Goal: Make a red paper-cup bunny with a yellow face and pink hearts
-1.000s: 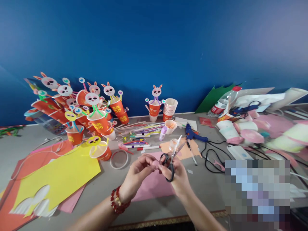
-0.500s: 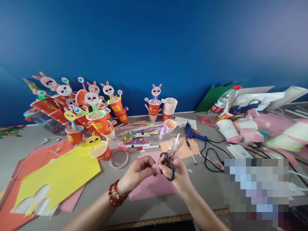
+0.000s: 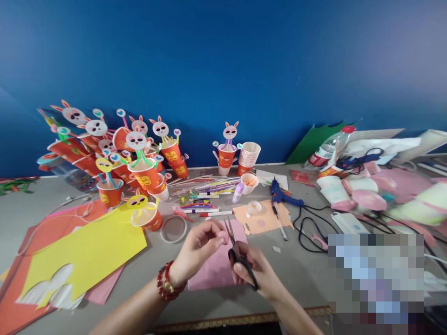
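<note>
Between thumb and fingers, my left hand (image 3: 202, 246) pinches a small pink paper piece (image 3: 223, 236). My right hand (image 3: 256, 267) grips black-handled scissors (image 3: 240, 260), their blades slightly parted and pointing up and away, right beside the pink piece. Whether the blades touch its edge I cannot tell. Under both hands a sheet of pink paper (image 3: 213, 272) lies on the table. Just beyond it is an orange paper sheet (image 3: 263, 218) with cut-outs, carrying a roll of clear tape (image 3: 254, 208).
Rabbit-faced red paper cups (image 3: 143, 179) crowd the left, behind yellow card (image 3: 91, 246). Markers (image 3: 216, 214), a glue stick (image 3: 238, 192) and a stack of cups (image 3: 248, 158) stand ahead. A blue glue gun (image 3: 284, 195) with black cords lies right, near a bottle (image 3: 328, 149).
The scissors have swung from upright in my right hand to a working grip, blades brought left beside the pink piece. My left hand still pinches that piece, now turned slightly.
</note>
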Demonstrator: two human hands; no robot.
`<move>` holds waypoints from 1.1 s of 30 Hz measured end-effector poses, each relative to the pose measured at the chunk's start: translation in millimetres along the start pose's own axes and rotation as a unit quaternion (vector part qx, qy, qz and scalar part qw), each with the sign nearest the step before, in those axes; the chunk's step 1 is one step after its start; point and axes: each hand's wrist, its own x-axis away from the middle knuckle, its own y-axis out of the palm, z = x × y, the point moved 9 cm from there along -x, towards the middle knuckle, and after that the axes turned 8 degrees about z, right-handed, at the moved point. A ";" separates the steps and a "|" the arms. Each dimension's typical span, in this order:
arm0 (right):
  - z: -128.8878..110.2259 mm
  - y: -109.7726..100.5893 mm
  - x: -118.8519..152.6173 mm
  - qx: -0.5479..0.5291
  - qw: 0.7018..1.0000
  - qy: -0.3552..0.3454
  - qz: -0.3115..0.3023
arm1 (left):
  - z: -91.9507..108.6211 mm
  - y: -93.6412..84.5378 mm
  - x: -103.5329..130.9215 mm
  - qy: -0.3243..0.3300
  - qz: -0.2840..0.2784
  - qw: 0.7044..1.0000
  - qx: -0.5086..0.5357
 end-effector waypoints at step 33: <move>-33.6 -19.0 -16.6 -0.020 0.988 -0.051 0.142 | 5.9 5.5 1.8 -0.034 -0.060 0.981 -0.181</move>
